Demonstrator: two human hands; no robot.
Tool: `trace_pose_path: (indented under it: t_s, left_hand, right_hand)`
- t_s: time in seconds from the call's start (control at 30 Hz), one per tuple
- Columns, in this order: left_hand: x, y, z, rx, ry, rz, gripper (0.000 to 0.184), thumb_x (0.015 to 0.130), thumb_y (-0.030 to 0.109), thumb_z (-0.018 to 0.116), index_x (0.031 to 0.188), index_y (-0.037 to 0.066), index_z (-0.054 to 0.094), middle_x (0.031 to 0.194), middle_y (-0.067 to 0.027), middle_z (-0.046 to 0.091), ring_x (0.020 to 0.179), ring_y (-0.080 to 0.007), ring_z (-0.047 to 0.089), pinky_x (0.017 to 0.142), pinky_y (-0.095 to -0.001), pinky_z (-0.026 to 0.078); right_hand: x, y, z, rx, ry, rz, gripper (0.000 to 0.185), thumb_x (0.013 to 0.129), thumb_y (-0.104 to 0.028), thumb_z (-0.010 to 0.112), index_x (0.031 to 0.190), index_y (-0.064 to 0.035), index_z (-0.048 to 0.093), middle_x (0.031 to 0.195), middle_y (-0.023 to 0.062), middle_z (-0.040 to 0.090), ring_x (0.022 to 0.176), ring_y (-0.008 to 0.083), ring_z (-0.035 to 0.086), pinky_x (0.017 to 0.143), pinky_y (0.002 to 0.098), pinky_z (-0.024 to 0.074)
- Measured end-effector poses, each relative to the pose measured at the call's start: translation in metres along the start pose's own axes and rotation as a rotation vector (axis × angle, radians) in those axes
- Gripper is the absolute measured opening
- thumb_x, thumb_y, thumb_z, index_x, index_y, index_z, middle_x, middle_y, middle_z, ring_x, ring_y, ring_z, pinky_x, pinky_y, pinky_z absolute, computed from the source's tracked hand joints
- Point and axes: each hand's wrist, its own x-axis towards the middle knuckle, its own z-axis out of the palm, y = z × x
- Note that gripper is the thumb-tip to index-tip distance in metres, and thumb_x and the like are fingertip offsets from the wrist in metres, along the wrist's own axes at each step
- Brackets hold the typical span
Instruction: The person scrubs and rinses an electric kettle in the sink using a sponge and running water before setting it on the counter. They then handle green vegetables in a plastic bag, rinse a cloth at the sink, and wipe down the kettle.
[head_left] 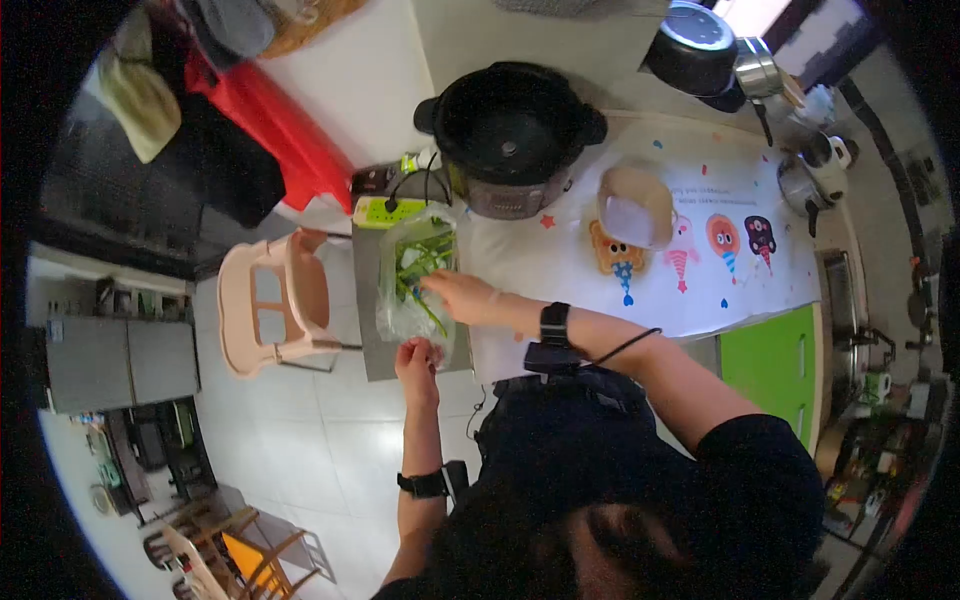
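A clear plastic bag with green vegetable stalks inside lies on the grey end of the counter. My left hand is closed on the near edge of the bag. Over the bag's right side, my right hand has its fingers closed at the green stalks, with the fingertips among them. A black pot on a cooker base stands beyond the bag. To the right, a beige container with something whitish in it rests on the white patterned mat.
A green power strip with a black cable lies behind the bag. Left of the counter stands a pink high chair. Pots stand at the back right, and a sink is at far right.
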Motion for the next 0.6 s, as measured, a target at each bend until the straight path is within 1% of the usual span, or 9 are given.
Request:
trace_pose_path:
  t_s: [0.07, 0.13, 0.2, 0.3, 0.37, 0.47, 0.53, 0.57, 0.6]
  left_hand:
    - [0.004, -0.009, -0.010, -0.006, -0.028, 0.004, 0.006, 0.079, 0.005, 0.054, 0.085, 0.006, 0.050, 0.073, -0.0011, 0.050, 0.064, -0.0104, 0.048, 0.059, -0.0243, 0.042]
    - [0.005, -0.013, -0.017, 0.043, -0.041, 0.001, 0.009, 0.079, 0.005, 0.055, 0.087, 0.006, 0.051, 0.079, -0.0022, 0.051, 0.068, -0.0112, 0.049, 0.063, -0.0252, 0.044]
    - [0.009, -0.027, -0.031, 0.012, -0.059, -0.019, 0.021, 0.080, 0.009, 0.057, 0.098, 0.005, 0.049, 0.092, -0.0038, 0.052, 0.083, -0.0138, 0.051, 0.073, -0.0256, 0.044]
    - [0.009, -0.034, -0.049, 0.083, -0.182, -0.009, 0.044, 0.082, 0.015, 0.055, 0.120, 0.011, 0.032, 0.104, -0.0047, 0.047, 0.094, -0.0158, 0.048, 0.079, -0.0316, 0.042]
    - [0.014, -0.027, -0.052, 0.243, -0.163, -0.095, 0.044, 0.082, 0.019, 0.054, 0.120, 0.011, 0.032, 0.105, -0.0051, 0.046, 0.096, -0.0173, 0.046, 0.080, -0.0353, 0.040]
    - [0.033, -0.027, -0.071, 0.456, -0.227, -0.240, 0.051, 0.081, 0.021, 0.056, 0.124, 0.007, 0.032, 0.114, -0.0095, 0.044, 0.099, -0.0228, 0.045, 0.083, -0.0392, 0.038]
    - [-0.008, 0.023, -0.029, 0.660, -0.526, -0.136, 0.026, 0.076, 0.026, 0.063, 0.085, 0.004, 0.051, 0.067, -0.0022, 0.053, 0.054, -0.0101, 0.046, 0.044, -0.0228, 0.036]
    - [-0.023, 0.036, -0.011, 0.716, -0.624, -0.098, 0.027, 0.077, 0.026, 0.061, 0.088, 0.004, 0.049, 0.072, -0.0044, 0.051, 0.059, -0.0127, 0.045, 0.049, -0.0254, 0.035]
    - [-0.035, 0.044, 0.008, 0.751, -0.713, -0.083, 0.029, 0.078, 0.026, 0.059, 0.092, 0.004, 0.047, 0.077, -0.0065, 0.050, 0.065, -0.0152, 0.044, 0.053, -0.0281, 0.035]
  right_hand:
    - [-0.001, 0.026, 0.015, -0.052, -0.050, -0.109, 0.032, 0.075, -0.013, 0.057, 0.106, -0.0061, 0.054, 0.097, 0.0108, 0.056, 0.086, 0.0282, 0.056, 0.073, 0.0348, 0.0458]
    - [-0.006, 0.000, -0.035, 0.226, -0.448, 0.197, 0.039, 0.074, -0.018, 0.060, 0.109, -0.0024, 0.052, 0.099, 0.0146, 0.058, 0.092, 0.0264, 0.056, 0.078, 0.0325, 0.0448]
    - [-0.022, 0.011, -0.071, 0.181, -0.544, 0.211, 0.043, 0.075, -0.022, 0.061, 0.109, 0.0021, 0.050, 0.096, 0.0179, 0.058, 0.091, 0.0242, 0.057, 0.077, 0.0321, 0.0448]
    - [-0.075, 0.002, -0.156, -0.113, -0.287, 0.210, 0.048, 0.077, -0.026, 0.060, 0.113, 0.0025, 0.048, 0.102, 0.0174, 0.058, 0.092, 0.0213, 0.058, 0.077, 0.0314, 0.0452]
    - [-0.101, -0.058, -0.242, 0.224, -0.272, 0.434, 0.048, 0.081, -0.029, 0.055, 0.120, -0.0027, 0.045, 0.116, 0.0139, 0.051, 0.102, 0.0226, 0.052, 0.082, 0.0353, 0.0446]
    - [-0.158, -0.102, -0.320, 0.601, -0.044, 0.284, 0.046, 0.085, -0.026, 0.051, 0.124, -0.0035, 0.041, 0.117, 0.0143, 0.050, 0.100, 0.0225, 0.054, 0.076, 0.0358, 0.0495]
    - [-0.207, -0.124, -0.356, 0.909, 0.243, 0.078, 0.044, 0.087, -0.025, 0.047, 0.126, -0.0048, 0.039, 0.117, 0.0180, 0.049, 0.093, 0.0259, 0.058, 0.063, 0.0349, 0.0548]
    - [-0.232, -0.107, -0.359, 0.961, 0.367, 0.008, 0.052, 0.084, -0.031, 0.049, 0.126, -0.0024, 0.037, 0.117, 0.0236, 0.047, 0.090, 0.0321, 0.059, 0.052, 0.0331, 0.0551]
    - [-0.256, -0.074, -0.360, 1.170, 0.373, -0.097, 0.053, 0.085, -0.034, 0.048, 0.125, -0.0026, 0.037, 0.113, 0.0243, 0.048, 0.085, 0.0308, 0.061, 0.053, 0.0335, 0.0554]
